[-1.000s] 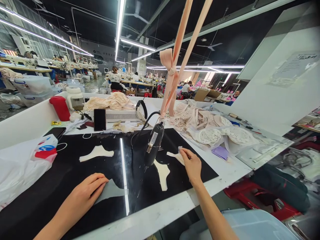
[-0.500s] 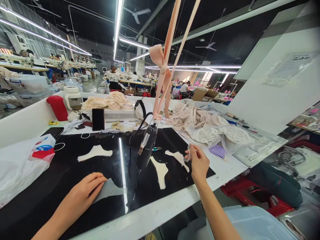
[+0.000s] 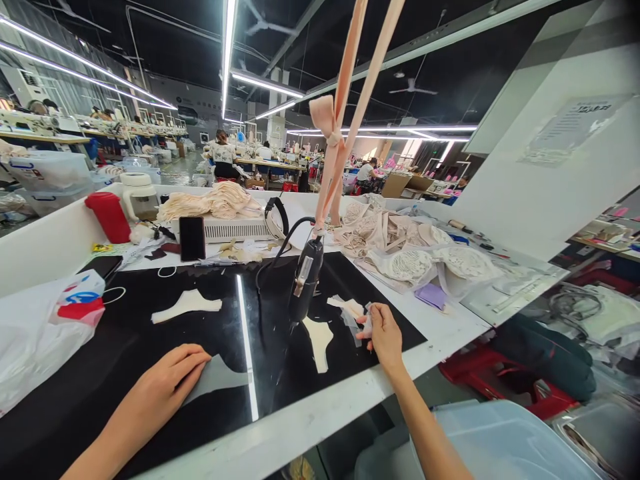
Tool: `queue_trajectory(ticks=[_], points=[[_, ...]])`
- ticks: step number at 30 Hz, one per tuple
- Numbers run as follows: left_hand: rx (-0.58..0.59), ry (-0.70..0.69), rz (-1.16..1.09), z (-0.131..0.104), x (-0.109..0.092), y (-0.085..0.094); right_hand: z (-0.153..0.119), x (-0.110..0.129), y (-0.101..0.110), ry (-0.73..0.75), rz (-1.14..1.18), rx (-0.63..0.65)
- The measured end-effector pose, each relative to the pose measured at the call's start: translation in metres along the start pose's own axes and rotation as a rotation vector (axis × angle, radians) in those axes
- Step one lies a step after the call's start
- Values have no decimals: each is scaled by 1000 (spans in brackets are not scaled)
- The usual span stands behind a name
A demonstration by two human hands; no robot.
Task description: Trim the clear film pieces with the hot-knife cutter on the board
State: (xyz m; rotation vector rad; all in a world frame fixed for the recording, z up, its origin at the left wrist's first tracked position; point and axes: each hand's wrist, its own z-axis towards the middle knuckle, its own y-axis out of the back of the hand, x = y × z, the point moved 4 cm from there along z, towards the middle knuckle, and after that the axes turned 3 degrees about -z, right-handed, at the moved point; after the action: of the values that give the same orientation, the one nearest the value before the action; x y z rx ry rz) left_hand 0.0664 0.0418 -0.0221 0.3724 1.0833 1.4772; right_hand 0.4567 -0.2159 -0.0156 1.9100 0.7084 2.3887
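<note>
My left hand [image 3: 167, 383] rests on the black tabletop [image 3: 150, 357], its fingers together over the left end of a grey, see-through cut piece [image 3: 220, 377] that lies flat. Over the right part of the board, my right hand [image 3: 386, 337] pinches a thin, sheer scrap of fabric [image 3: 350, 327]. Just left of that scrap lies a pale cut piece [image 3: 345, 305], partly overlapped by it. Another cream cut piece [image 3: 319, 343] lies between my hands. Farther left is a similar cream piece [image 3: 187, 305]. A black hand-held tool [image 3: 306, 280] hangs upright from pink straps [image 3: 333, 153].
A heap of beige lace bras [image 3: 400, 247] covers the back right. At the back left stand a phone [image 3: 193, 239], a white vented box [image 3: 233, 230] with pale fabric on it, and a red cup [image 3: 109, 218]. A plastic bag [image 3: 45, 333] lies left; a clear bin [image 3: 490, 433] stands below right.
My right hand has moved left and down, bringing the sheer scrap over the pale piece. The hanging tool has swung slightly to the right. My left hand stays on the grey piece.
</note>
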Motion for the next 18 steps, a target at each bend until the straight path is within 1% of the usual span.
queue_trajectory(ticks=[5, 10, 13, 18], points=[[13, 11, -23, -1, 2, -1, -8, -4, -4, -17, -55, 88], [40, 34, -33, -4, 7, -3, -14, -6, -4, -29, -36, 124], [60, 51, -24, -4, 12, -4, -18, -4, -2, -33, 19, 108], [81, 70, -50, -2, 15, -3, -24, 6, 8, -5, 176, 16]])
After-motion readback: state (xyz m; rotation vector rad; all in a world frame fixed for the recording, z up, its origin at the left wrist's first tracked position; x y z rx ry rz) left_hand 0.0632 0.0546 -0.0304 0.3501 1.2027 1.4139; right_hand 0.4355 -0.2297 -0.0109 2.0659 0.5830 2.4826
